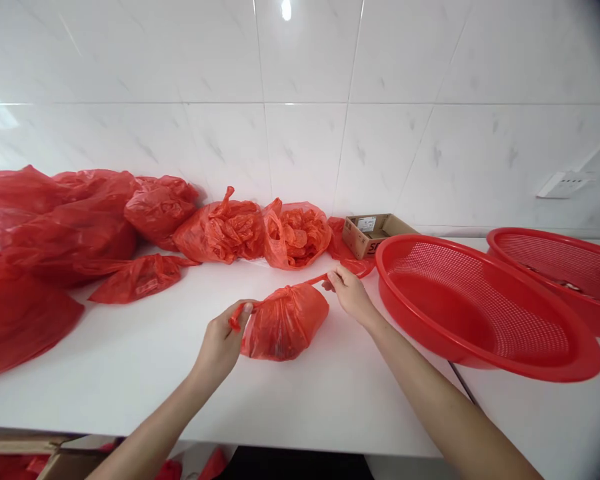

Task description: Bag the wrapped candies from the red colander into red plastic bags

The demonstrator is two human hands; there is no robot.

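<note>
A filled red plastic bag (287,325) rests on the white table, its neck twisted or knotted at the top; what it contains is hidden by the film. My left hand (225,337) is closed around one handle of the bag, with a red end poking out by the thumb. On the other side my right hand (347,292) pinches the second handle, which is stretched into a thin strip. The two handles are drawn apart to left and right above the bag.
Large red bags (70,220) line the wall at left, with a small red bag (143,277) before them. Crumpled bags (297,233) and a cardboard box (375,230) stand behind. Two red plastic baskets (440,357) (555,233) occupy the right. The table (300,413) ends close to me.
</note>
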